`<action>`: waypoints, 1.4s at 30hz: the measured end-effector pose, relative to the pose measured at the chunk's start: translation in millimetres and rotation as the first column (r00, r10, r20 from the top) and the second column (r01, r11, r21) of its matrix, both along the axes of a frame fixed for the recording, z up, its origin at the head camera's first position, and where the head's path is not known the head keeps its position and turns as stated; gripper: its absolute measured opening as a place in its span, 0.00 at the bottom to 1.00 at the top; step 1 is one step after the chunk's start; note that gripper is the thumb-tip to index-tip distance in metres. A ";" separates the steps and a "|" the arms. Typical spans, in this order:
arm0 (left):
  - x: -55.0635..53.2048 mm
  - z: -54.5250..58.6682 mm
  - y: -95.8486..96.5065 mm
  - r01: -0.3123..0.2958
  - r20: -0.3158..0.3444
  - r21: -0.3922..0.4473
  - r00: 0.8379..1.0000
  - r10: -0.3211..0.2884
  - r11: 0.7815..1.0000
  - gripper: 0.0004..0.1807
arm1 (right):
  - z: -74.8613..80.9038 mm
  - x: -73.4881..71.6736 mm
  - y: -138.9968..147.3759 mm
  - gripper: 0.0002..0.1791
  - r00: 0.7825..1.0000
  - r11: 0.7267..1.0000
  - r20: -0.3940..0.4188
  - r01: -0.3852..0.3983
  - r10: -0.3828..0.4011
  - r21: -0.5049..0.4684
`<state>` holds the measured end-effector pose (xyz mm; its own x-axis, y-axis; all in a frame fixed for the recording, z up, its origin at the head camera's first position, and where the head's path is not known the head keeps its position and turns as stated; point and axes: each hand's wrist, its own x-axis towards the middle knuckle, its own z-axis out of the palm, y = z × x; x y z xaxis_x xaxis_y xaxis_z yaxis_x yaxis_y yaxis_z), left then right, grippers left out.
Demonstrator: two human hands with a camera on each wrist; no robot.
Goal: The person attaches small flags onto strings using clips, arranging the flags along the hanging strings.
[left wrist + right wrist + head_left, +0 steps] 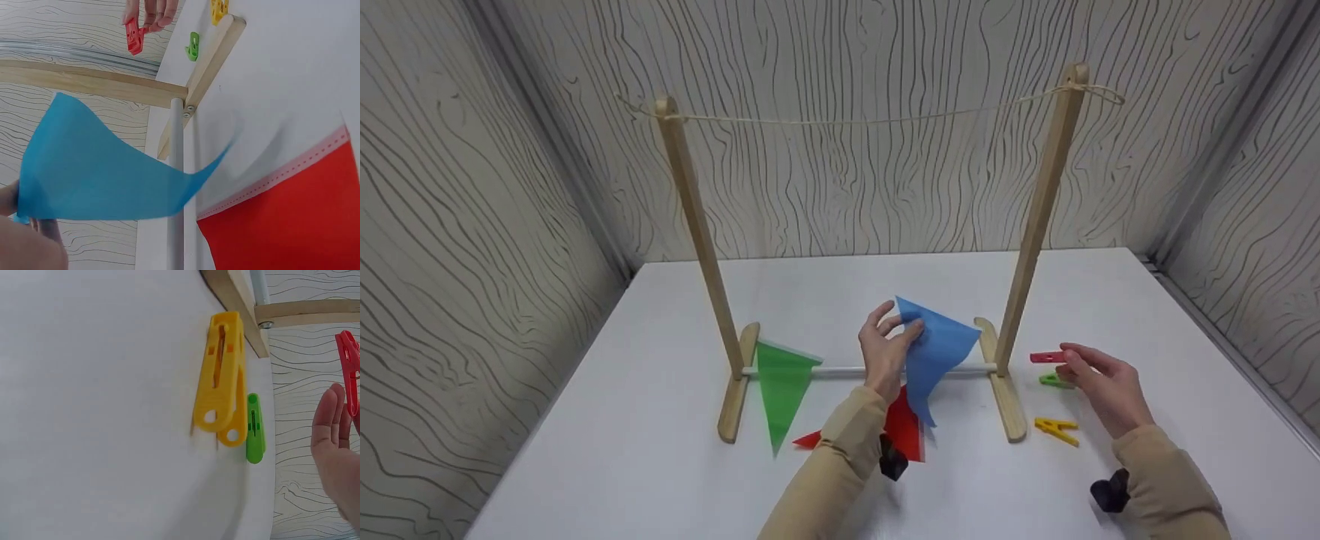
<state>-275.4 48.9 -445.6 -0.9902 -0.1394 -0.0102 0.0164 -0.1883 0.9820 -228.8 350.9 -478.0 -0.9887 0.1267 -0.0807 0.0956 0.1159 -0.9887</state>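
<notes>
My left hand pinches a blue triangular flag near its top edge, holding it up in front of the stand's low white bar. The flag's tip curls downward; the left wrist view shows the same blue flag spread from the fingers. In my right hand, thumb and fingers grip a red clothespin, raised above the table at the right. The right wrist view has this red clothespin upright at the fingertips. Below it lie a green clothespin and a yellow clothespin.
A green flag leans over the bar at the left. Partly hidden by my left forearm, a red flag lies on the white table. Two wooden posts hold a thin string stretched between their tops.
</notes>
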 end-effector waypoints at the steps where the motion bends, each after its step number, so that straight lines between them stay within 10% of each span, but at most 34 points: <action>1: 0.4 1.4 -0.4 0.002 -0.013 -0.001 1.000 -0.002 1.000 0.32 | 0.9 0.1 -0.7 0.25 1.000 0.997 -0.013 0.006 -0.007 -0.078; 5: 1.1 6.9 -2.5 0.018 -0.050 0.002 0.999 -0.018 1.000 0.30 | 6.4 1.2 -3.8 0.09 0.999 0.930 -0.053 -0.006 -0.014 -0.367; 13: 2.0 15.5 -7.9 0.031 -0.075 -0.015 0.997 -0.032 0.999 0.22 | 18.7 1.9 -7.2 0.09 0.999 0.716 -0.041 -0.027 -0.002 -0.697; 23: 4.7 30.9 -13.2 0.022 -0.086 0.024 0.996 -0.020 0.999 0.16 | 29.7 -1.6 -16.5 0.10 0.991 0.635 -0.132 -0.107 0.008 -0.765; 37: 9.9 53.1 -23.2 0.067 -0.140 0.071 0.989 -0.056 0.995 0.16 | 66.7 -12.7 -30.8 0.13 0.964 0.418 -0.264 -0.249 0.023 -0.874; 42: 8.6 64.3 -27.2 0.081 -0.156 0.109 0.986 -0.063 0.991 0.14 | 85.7 -19.7 -35.3 0.14 0.950 0.394 -0.312 -0.294 0.019 -0.871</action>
<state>-266.9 21.7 -381.3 -0.9888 -0.0741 0.1297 0.1463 -0.3054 0.9409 -248.5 315.6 -392.3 -0.9850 -0.0430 0.1672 -0.0482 -0.8613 -0.5058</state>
